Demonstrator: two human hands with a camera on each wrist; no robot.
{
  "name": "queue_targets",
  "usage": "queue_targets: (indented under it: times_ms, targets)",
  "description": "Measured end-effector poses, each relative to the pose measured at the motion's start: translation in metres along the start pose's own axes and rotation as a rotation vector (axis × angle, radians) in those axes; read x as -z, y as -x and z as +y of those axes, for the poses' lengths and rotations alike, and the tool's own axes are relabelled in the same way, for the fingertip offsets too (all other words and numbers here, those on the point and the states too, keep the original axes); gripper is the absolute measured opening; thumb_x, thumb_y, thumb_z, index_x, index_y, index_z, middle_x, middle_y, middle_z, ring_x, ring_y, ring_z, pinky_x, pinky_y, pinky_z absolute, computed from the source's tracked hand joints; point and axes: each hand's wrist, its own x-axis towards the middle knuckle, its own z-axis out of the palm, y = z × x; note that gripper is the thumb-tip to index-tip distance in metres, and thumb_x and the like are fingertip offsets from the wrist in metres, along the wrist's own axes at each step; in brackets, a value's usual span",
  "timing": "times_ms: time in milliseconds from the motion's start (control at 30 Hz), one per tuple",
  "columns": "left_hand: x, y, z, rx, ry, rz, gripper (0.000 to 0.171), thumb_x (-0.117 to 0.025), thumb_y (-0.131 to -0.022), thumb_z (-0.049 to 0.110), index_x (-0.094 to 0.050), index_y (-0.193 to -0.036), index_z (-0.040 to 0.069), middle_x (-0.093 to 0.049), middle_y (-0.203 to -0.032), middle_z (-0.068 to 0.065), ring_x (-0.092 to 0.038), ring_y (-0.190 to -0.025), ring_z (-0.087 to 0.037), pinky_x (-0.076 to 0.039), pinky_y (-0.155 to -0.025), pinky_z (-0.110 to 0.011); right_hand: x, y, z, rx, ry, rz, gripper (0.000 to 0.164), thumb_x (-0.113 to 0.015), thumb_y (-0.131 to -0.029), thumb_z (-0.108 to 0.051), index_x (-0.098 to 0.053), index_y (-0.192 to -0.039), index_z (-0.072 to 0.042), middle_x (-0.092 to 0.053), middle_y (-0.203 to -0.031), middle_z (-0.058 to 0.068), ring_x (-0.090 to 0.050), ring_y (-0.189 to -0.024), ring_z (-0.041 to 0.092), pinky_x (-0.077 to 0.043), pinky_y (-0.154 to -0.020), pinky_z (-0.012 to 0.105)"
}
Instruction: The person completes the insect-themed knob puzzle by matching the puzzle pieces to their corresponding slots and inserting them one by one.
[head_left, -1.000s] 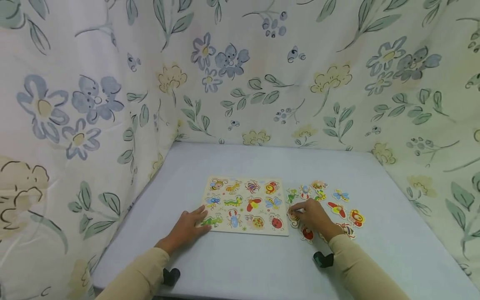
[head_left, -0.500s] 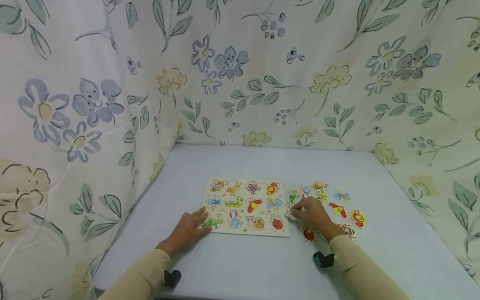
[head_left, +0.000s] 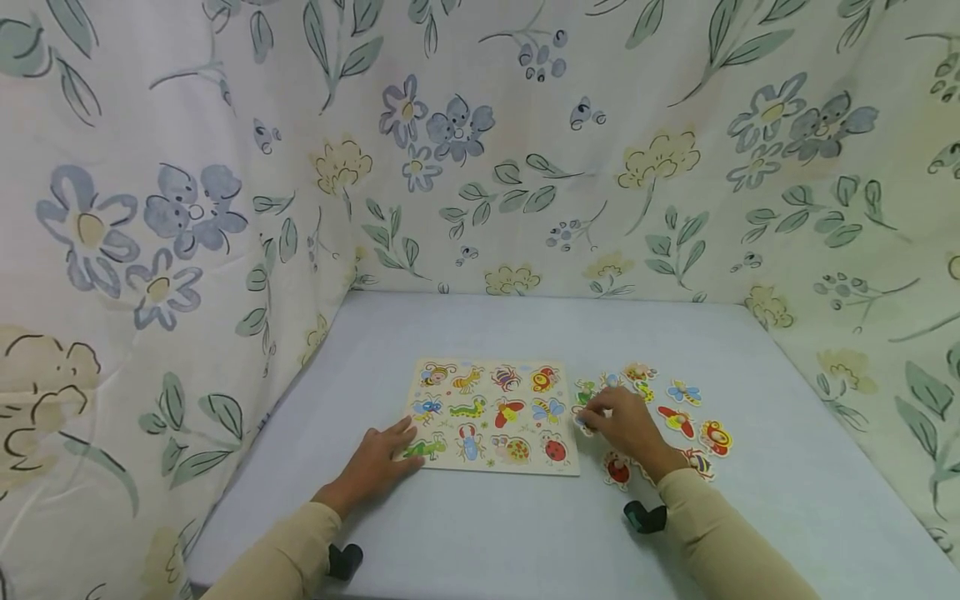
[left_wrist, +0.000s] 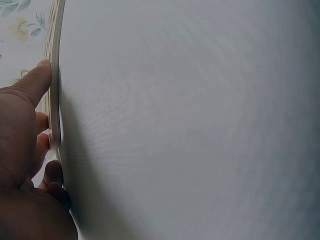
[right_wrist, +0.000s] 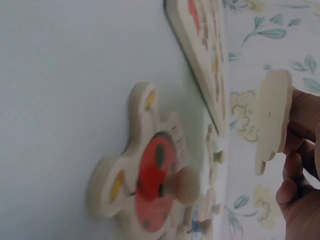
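On the table lies a wooden puzzle board [head_left: 487, 425] printed with colourful insects. My left hand [head_left: 375, 462] rests at its near left corner, thumb along the near edge and fingers at the left side; the left wrist view shows the thumb [left_wrist: 37, 82] against the board's edge [left_wrist: 55, 75]. Just right of the board, my right hand [head_left: 622, 425] pinches a wooden puzzle piece [right_wrist: 272, 117], raised off the table. Its bare underside faces the right wrist camera, so most of its picture is hidden. Below that hand lies a ladybird piece [right_wrist: 157, 182] with a peg knob.
Several loose insect pieces lie right of the board, among them a red-and-yellow winged one [head_left: 677, 421], a blue-winged one [head_left: 684, 392] and a striped spider [head_left: 697, 462]. A floral curtain [head_left: 525, 208] surrounds the white table [head_left: 480, 533] at the back and sides.
My right hand has lifted the puzzle piece from among the loose pieces and tilted it slightly. The left hand stays at the board's corner.
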Motion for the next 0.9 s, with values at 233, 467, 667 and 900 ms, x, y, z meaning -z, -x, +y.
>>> queue_targets:
  times_ms: [233,467,667,900]
  targets:
    - [0.001,0.001,0.002,-0.002,0.01,-0.003,0.062,-0.074,-0.084,0.04,-0.058,-0.133,0.006,-0.043,-0.147,-0.003,-0.039,-0.087,-0.016,-0.035,-0.075,-0.035,0.001,-0.005,-0.013,0.109,-0.006,0.136,0.005,-0.077,-0.084,-0.018,-0.077,-0.081,-0.013,-0.063,-0.077,-0.011,-0.052,-0.07,0.011,-0.043,-0.062,0.033]
    - [0.0,0.002,0.001,-0.026,-0.006,0.014,0.062,-0.074,-0.084,0.04,-0.058,-0.133,0.006,-0.044,-0.147,-0.004,-0.039,-0.084,-0.015,-0.034,-0.072,-0.033,-0.002,-0.012,-0.024,0.158,-0.003,0.254,0.008,-0.077,-0.084,-0.015,-0.077,-0.084,-0.007,-0.063,-0.081,-0.003,-0.052,-0.07,0.013,-0.043,-0.057,0.03]
    - [0.0,0.001,-0.001,-0.025,0.004,-0.001,0.063,-0.074,-0.084,0.04,-0.057,-0.134,0.006,-0.042,-0.148,-0.003,-0.038,-0.084,-0.015,-0.034,-0.073,-0.033,-0.007,-0.025,-0.033,0.23,-0.005,0.323,0.004,-0.081,-0.079,-0.01,-0.078,-0.081,-0.008,-0.061,-0.078,-0.002,-0.051,-0.072,0.015,-0.043,-0.059,0.032]
    - [-0.001,0.002,-0.004,-0.048,-0.002,0.001,0.062,-0.073,-0.085,0.041,-0.058,-0.134,0.006,-0.043,-0.147,-0.004,-0.04,-0.087,-0.015,-0.035,-0.075,-0.033,-0.014,-0.045,-0.045,0.298,-0.025,0.426,0.006,-0.083,-0.077,-0.01,-0.077,-0.077,-0.007,-0.059,-0.073,-0.001,-0.05,-0.07,0.016,-0.041,-0.058,0.034]
